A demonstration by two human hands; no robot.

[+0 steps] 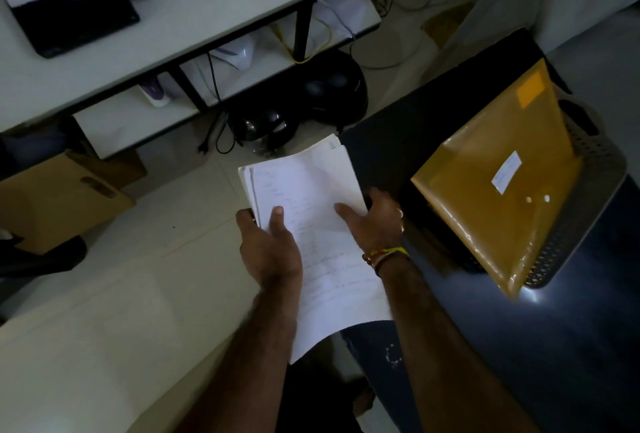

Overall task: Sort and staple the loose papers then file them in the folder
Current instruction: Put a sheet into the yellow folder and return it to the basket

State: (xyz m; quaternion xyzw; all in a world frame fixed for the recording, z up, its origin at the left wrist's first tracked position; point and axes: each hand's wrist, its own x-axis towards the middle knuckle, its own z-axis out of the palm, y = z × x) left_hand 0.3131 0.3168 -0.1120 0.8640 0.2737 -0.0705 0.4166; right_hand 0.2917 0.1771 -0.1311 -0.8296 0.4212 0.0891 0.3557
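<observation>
A stack of white handwritten papers [311, 224] is held in the air above the floor, in front of me. My left hand [268, 245] grips its left edge, thumb lying on the top sheet. My right hand [375, 221] holds the right edge, thumb on top and fingers under the stack. A yellow translucent plastic folder [498, 176] with a white label lies to the right on top of a grey mesh basket [581, 224]. No stapler is in view.
The basket stands on a dark table [571, 346] at the right. A white desk [173, 37] with a black device and printed sheets runs across the top left. Helmets [311, 100] and cables lie on the floor below it. A cardboard box [59, 197] sits at left.
</observation>
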